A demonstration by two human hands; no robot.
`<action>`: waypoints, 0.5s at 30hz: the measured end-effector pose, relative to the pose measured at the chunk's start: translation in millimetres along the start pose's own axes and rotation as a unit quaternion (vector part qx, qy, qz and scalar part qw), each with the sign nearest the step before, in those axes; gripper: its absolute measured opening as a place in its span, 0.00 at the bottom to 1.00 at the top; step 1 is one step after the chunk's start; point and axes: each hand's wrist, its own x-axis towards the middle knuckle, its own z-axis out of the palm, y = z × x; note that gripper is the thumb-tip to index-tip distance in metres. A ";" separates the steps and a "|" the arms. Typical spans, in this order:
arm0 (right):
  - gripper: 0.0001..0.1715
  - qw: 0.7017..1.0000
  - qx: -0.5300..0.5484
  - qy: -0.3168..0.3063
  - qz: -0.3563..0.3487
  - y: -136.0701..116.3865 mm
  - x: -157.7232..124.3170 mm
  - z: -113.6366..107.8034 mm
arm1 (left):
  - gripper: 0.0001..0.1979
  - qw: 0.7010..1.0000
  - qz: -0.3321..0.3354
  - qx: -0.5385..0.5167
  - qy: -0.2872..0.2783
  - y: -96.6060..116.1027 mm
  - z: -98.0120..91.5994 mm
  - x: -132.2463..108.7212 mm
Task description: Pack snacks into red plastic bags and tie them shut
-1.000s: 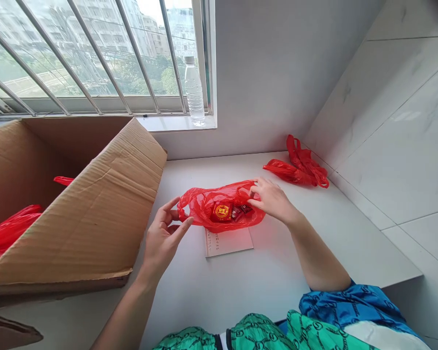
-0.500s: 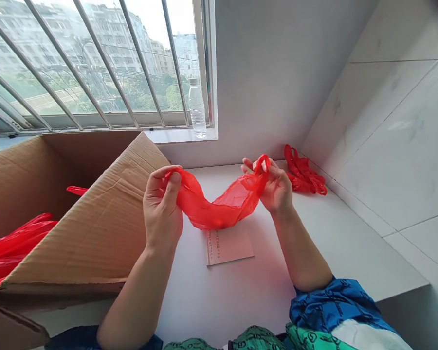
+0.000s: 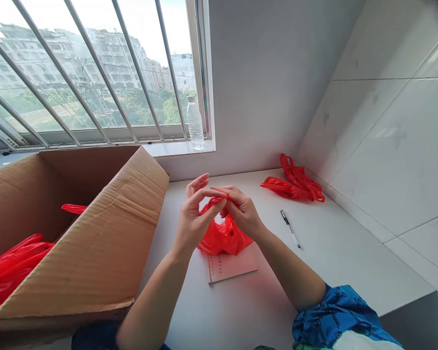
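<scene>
My left hand (image 3: 194, 215) and my right hand (image 3: 241, 210) meet above the white counter (image 3: 336, 253), their fingertips pinching the gathered top of a red plastic bag (image 3: 224, 236). The bag hangs below them, its lower part bulging just above a paper notepad (image 3: 232, 267). Its contents are hidden by the red plastic. A black-and-silver pen (image 3: 290, 228) lies on the counter to the right of my right hand.
A cardboard box (image 3: 80, 233) with red bags (image 3: 10, 270) inside stands to the left. More red bags (image 3: 294, 184) lie in the counter's far right corner. A plastic water bottle (image 3: 195, 124) stands on the sill of the barred window (image 3: 95, 73).
My hands have drawn together, and the bag's stretched top is now gathered between them. The bag hangs bunched beneath them. A pen has come into view as the view tilted.
</scene>
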 end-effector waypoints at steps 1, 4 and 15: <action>0.21 1.000 -0.011 0.011 0.013 1.5 -0.1 0.3 | 0.06 1.000 -0.008 0.003 -0.014 -1.7 -0.3 -0.4; 0.23 0.998 -0.050 0.003 0.042 0.0 -2.0 -2.0 | 0.09 0.999 -0.018 0.007 -0.034 -4.5 -0.2 -1.4; 0.19 0.991 -0.112 -0.047 0.052 -16.4 -10.3 -3.7 | 0.33 0.985 -0.044 0.039 -0.160 0.0 -3.2 -7.0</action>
